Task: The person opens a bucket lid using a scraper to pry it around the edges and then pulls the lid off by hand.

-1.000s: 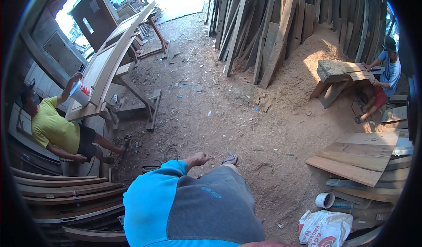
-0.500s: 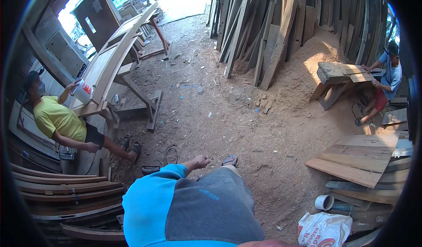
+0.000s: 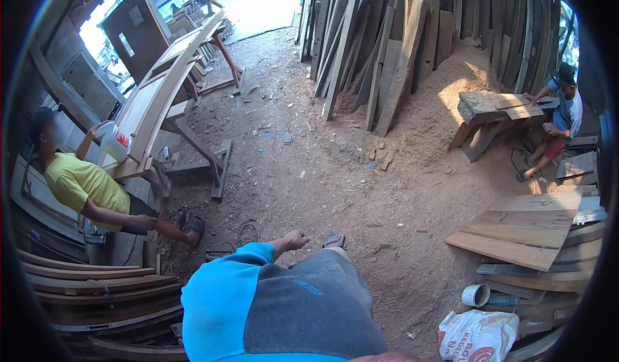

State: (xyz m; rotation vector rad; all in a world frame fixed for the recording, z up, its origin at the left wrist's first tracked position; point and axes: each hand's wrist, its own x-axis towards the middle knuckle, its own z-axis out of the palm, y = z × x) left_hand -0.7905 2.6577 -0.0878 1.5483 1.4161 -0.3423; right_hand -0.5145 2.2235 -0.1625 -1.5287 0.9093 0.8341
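My left hand [image 3: 296, 239] hangs beyond the light blue sleeve of my shirt [image 3: 258, 297], over the dusty floor. Its fingers are curled in, and no object shows in them. Just right of that hand is my sandalled foot [image 3: 334, 239]. A bit of reddish skin from my right arm [image 3: 390, 357] shows at the lower edge, with the right hand out of the picture.
At left, a person in yellow [image 3: 87, 185] holds a white bucket [image 3: 115, 141] by long boards on trestles [image 3: 216, 156]. A person in blue [image 3: 567, 112] works at a wooden bench [image 3: 480, 109]. Planks [image 3: 403, 65], a panel [image 3: 516, 233] and a white sack [image 3: 477, 336] stand or lie rightward.
My view has shifted slightly, bringing a motorbike in at the top. The person at left has turned their head; the person at right has shifted their arms. My left hand stays low with curled fingers.
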